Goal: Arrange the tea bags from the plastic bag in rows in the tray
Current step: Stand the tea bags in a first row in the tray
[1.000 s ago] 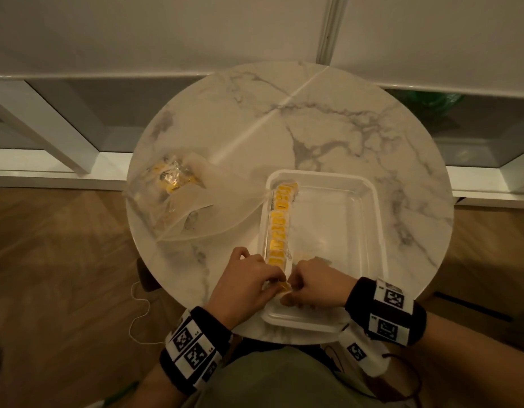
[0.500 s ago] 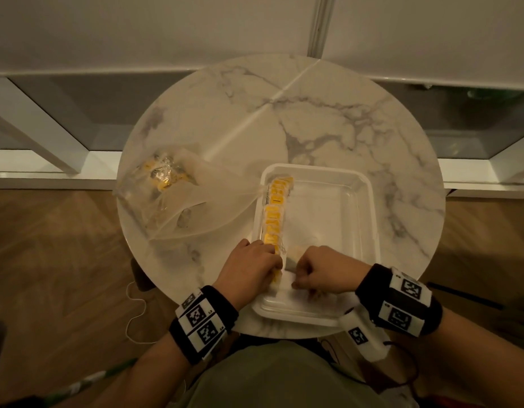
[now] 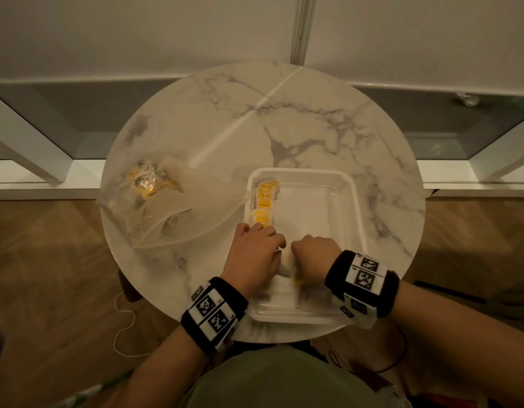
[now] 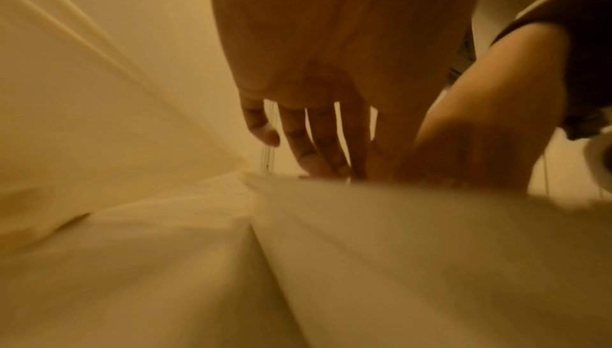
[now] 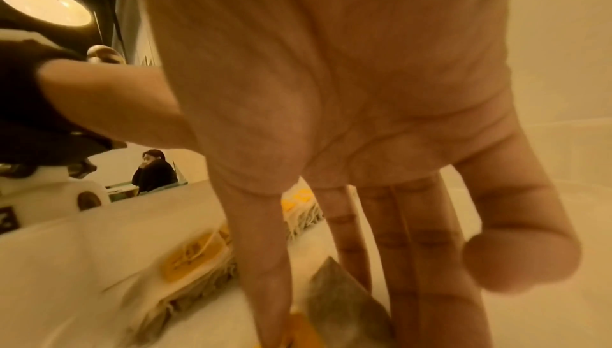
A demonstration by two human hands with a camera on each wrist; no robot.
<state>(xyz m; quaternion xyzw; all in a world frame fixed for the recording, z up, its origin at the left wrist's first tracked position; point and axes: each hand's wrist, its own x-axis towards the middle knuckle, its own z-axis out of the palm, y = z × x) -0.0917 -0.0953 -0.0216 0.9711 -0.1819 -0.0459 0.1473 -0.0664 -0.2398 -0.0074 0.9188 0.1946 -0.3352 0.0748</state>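
Observation:
A clear plastic tray [image 3: 302,171] sits on the round marble table [image 3: 284,113]. A row of tea bags [image 3: 265,204] with yellow tags runs along the tray's left wall, also visible as tea bags [image 5: 192,257] in the right wrist view. My left hand [image 3: 272,240] rests with fairly straight fingers [image 4: 311,149] on the near end of that row. Beside it, my right hand [image 3: 299,254] pinches a single tea bag [image 5: 344,298] between thumb and fingers, low in the tray. The plastic bag [image 3: 178,213] lies to the left with a few tea bags [image 3: 149,184] inside.
The bag's open end drapes against the tray's left rim. The tray's right half is bare plastic [image 3: 319,207]. A white cord [image 3: 122,319] lies on the wooden floor at the left. A seated person [image 5: 154,170] shows far off in the right wrist view.
Both hands have moved from the tray's near rim farther into it. The left hand has settled on the near end of the row, and the right hand has drawn slightly apart.

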